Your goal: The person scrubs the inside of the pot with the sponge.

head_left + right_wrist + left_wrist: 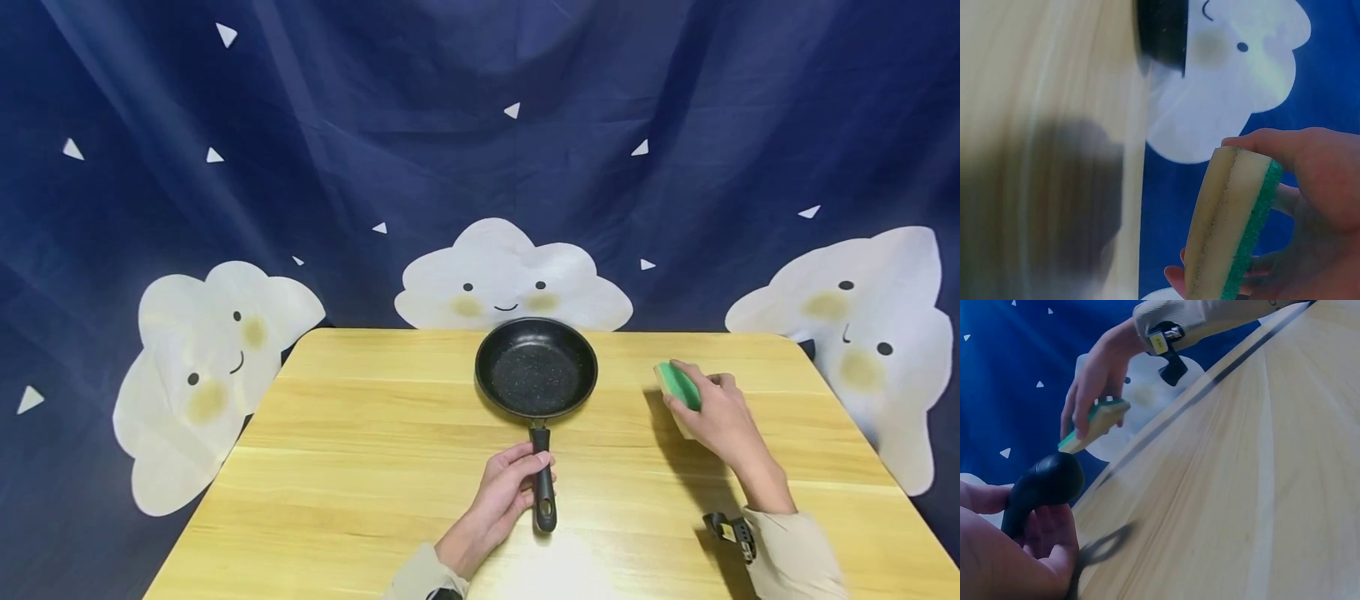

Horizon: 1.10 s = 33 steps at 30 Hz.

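A black frying pan (536, 371) with a speckled inside is near the far middle of the table, its handle (543, 487) pointing toward me. My left hand (504, 492) grips that handle, thumb on top and fingers curled beneath. In the left wrist view the rounded handle end (1054, 478) sticks out past the fingers. To the right of the pan, my right hand (716, 415) holds a sponge (678, 385) above the table. The sponge has a green scouring face and a cream body; in the right wrist view, thumb and fingers pinch its edges (1225, 219).
The light wooden table (360, 467) has rounded far corners. Behind it hangs a dark blue curtain (450, 125) printed with smiling white clouds and small triangles. A strap device (731, 533) with a yellow label sits at the right wrist.
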Each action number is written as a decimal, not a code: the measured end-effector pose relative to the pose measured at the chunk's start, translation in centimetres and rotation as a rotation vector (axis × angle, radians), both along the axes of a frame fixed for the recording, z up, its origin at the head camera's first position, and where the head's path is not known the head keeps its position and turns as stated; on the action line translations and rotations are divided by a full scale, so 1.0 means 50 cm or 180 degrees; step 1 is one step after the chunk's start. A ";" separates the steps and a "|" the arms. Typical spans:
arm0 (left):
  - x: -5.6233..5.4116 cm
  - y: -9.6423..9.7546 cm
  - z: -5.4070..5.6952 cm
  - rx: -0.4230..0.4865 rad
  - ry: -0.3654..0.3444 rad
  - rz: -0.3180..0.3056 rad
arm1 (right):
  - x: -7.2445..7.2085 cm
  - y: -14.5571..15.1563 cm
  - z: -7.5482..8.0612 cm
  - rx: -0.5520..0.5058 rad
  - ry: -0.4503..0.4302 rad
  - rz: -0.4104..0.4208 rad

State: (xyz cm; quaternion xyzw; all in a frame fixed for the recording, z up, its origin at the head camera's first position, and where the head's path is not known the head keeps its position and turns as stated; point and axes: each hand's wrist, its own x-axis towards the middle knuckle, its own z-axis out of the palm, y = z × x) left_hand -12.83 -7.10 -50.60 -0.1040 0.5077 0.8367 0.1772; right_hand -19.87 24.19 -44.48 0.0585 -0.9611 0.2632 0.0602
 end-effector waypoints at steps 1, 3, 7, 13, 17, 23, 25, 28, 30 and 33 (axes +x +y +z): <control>0.000 0.000 -0.002 -0.0005 0.0013 -0.0007 | -0.003 -0.006 0.002 -0.0017 0.0000 0.0011; -0.001 0.000 -0.003 0.0003 0.0000 -0.0016 | -0.008 -0.018 0.005 -0.0049 0.0036 0.0030; 0.000 -0.002 -0.002 -0.0004 0.0007 -0.0059 | -0.019 -0.042 0.013 -0.0106 0.0140 0.0078; 0.000 -0.004 0.000 0.0009 0.0006 -0.0099 | -0.034 -0.078 0.026 -0.0195 0.0281 0.0117; 0.000 -0.004 0.000 -0.0003 0.0003 -0.0095 | -0.047 -0.100 0.030 -0.0281 0.0380 0.0134; 0.002 -0.003 -0.003 0.0007 0.0011 -0.0082 | -0.059 -0.135 0.032 -0.0426 0.0514 0.0178; 0.001 -0.003 -0.005 0.0026 0.0015 -0.0078 | -0.064 -0.147 0.032 -0.0447 0.0532 0.0203; -0.001 -0.004 -0.007 0.0056 0.0019 -0.0076 | -0.072 -0.167 0.032 -0.0479 0.0532 0.0240; -0.002 -0.004 -0.008 0.0074 0.0028 -0.0079 | -0.076 -0.181 0.030 -0.0507 0.0543 0.0251; -0.001 -0.004 -0.008 0.0072 0.0060 -0.0091 | -0.084 -0.202 0.027 -0.0591 0.0580 0.0286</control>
